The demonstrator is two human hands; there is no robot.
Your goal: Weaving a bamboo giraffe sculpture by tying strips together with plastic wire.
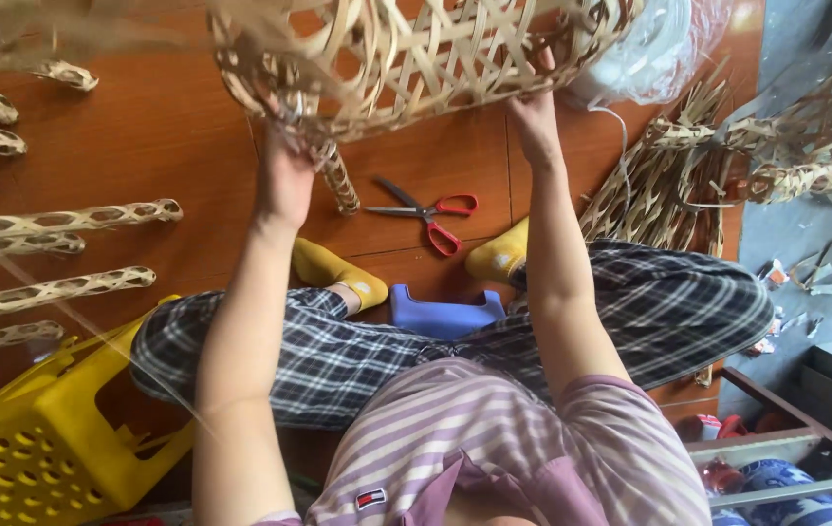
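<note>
A large open-weave bamboo basket is held up in front of me, over the orange-brown floor. My left hand grips its lower left rim, beside a woven handle piece that hangs down. At the lower right rim my right hand holds the basket's edge. Red-handled scissors lie on the floor between my two arms, just beyond my yellow shoes.
Several long woven bamboo tubes lie on the floor at left. A yellow plastic stool stands at lower left, a blue stool under me. A pile of bamboo strips and a roll of white strapping sit at right.
</note>
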